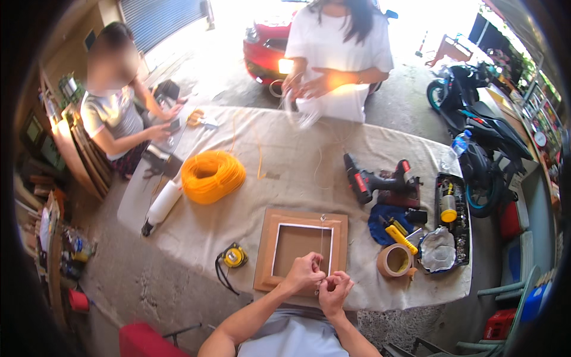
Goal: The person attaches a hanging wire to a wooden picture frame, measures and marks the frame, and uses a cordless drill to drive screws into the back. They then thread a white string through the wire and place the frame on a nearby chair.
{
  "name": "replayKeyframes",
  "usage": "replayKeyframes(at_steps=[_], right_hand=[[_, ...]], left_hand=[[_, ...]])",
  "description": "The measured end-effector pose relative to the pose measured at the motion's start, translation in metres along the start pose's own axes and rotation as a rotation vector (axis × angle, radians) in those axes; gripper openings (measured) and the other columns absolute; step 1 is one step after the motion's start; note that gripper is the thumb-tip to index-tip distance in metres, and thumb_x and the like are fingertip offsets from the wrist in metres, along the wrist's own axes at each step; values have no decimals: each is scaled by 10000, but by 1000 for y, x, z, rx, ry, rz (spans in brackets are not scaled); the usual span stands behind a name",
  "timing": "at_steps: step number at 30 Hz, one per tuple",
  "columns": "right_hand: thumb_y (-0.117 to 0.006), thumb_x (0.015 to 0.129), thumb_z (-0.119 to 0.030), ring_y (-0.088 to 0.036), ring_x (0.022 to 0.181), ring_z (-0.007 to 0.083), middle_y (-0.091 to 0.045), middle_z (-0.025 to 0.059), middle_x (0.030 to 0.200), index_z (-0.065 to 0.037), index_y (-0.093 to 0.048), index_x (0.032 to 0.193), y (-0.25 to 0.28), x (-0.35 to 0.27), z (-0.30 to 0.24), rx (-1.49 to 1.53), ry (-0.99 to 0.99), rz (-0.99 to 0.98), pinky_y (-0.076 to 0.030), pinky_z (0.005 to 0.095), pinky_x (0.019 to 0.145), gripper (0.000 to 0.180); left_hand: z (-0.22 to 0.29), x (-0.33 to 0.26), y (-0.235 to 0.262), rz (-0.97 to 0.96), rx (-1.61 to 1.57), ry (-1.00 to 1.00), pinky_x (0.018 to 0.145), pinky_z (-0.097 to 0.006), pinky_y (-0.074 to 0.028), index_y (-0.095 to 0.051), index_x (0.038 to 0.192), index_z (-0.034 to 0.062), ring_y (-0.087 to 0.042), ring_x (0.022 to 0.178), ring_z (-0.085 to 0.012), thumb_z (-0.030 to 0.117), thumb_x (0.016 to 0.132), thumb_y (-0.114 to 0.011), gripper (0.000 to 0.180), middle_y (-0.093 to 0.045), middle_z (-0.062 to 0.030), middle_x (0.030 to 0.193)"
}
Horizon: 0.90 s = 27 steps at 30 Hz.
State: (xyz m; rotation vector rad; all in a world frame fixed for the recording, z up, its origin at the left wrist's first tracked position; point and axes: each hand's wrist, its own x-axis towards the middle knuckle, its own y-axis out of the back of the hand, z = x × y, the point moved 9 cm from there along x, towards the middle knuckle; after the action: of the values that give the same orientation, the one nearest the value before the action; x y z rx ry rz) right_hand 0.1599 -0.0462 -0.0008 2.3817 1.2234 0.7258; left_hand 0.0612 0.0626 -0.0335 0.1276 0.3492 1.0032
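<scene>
A brown wooden picture frame [267,247] lies on the table's near edge in front of me. A thin pale wire [323,239] runs from a small metal fitting [323,218] on the frame's far right side toward my hands. Above the frame's near right part, my left hand [304,271] is closed in a pinch on the wire. Close beside it, my right hand [335,290] pinches at the wire's near end. My fingers hide what lies right between them.
Left on the cloth-covered table [285,178] are an orange cord coil [213,177], a white roll [165,202] and a tape measure [234,256]. At right lie power drills [361,181], brown tape [395,260] and a toolbox [455,238]. One person [339,53] stands opposite; another [113,113] is at left.
</scene>
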Motion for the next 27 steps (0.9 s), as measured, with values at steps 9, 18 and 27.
replayKeyframes(at_steps=[9, 18, 27], right_hand=[[-622, 742, -4, -489, 919, 260, -584, 78, 871, -48, -470, 1086, 5, 5, 5, -16, 46, 74, -344, 440, 870, 378], [-631, 708, 8, -528, 770, 180, -570, -28, 742, -69, -393, 1205, -2, 4, -6, 71, 22, 17, -277, 415, 863, 557], [-632, 693, 10, -512, 606, 171, -545, -44, 648, -98, -385, 1204, -9, 10, -6, 86, 35, 8, -262, 393, 776, 578]], left_hand=[[22, 19, -5, -192, 31, -74, 500, -269, -436, -649, 891, 12, -500, 565, -74, 102, 687, -644, 223, -556, -17, 618], [-1, 17, -8, -353, -104, 101, 526, -193, -438, -641, 972, -2, -521, 600, -19, 3, 714, -639, 258, -572, 15, 659], [-12, 23, -11, -412, -123, 143, 540, -177, -407, -626, 982, 6, -484, 611, -8, 8, 729, -622, 253, -547, 26, 684]])
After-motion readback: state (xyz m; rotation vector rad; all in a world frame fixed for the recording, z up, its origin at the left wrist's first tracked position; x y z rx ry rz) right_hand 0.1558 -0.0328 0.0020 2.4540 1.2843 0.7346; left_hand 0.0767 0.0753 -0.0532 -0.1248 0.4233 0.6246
